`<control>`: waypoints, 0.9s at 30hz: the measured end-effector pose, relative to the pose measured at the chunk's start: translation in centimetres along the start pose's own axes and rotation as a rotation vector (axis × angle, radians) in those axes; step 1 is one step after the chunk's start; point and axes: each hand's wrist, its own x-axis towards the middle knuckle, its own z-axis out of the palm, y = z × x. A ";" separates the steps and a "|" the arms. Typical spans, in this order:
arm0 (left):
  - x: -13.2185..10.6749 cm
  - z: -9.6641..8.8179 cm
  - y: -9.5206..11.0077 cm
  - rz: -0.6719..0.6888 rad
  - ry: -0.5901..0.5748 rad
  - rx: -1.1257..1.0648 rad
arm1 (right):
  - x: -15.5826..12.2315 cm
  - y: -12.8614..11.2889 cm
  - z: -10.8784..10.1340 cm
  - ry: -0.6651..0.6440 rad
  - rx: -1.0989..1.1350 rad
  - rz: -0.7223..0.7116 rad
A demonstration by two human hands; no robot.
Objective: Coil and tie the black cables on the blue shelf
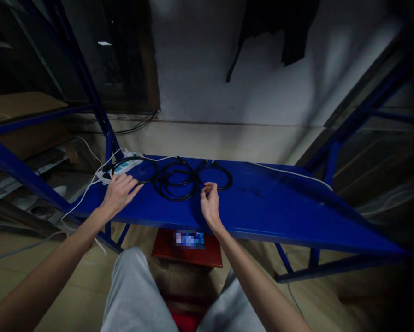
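Note:
A long black cable (179, 199) lies in several overlapping loops on the blue shelf top (262, 212). My left hand (121, 190) is over the left end of the loops, its fingers bent and the fingertips on a strand. At the right loop, my right hand (210, 202) has its fingers curled in a pinch where the cable passes; the exact grip is partly hidden. Dark plug-like ends show along the back of the coils. Behind my left hand sits a white power strip (133, 161) with a black plug (106, 175) beside it.
A white cord (290, 170) runs along the shelf's back edge. Blue frame posts (105, 124) rise at both sides. Under the shelf, a red-brown stool (162, 251) holds a lit, blurred-out screen (189, 239). Cardboard (23, 107) lies on the left rack.

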 end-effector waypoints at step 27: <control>-12.6 -0.9 -4.3 -0.319 -0.310 -0.193 | -0.8 -3.0 -0.6 -0.299 -0.331 -0.175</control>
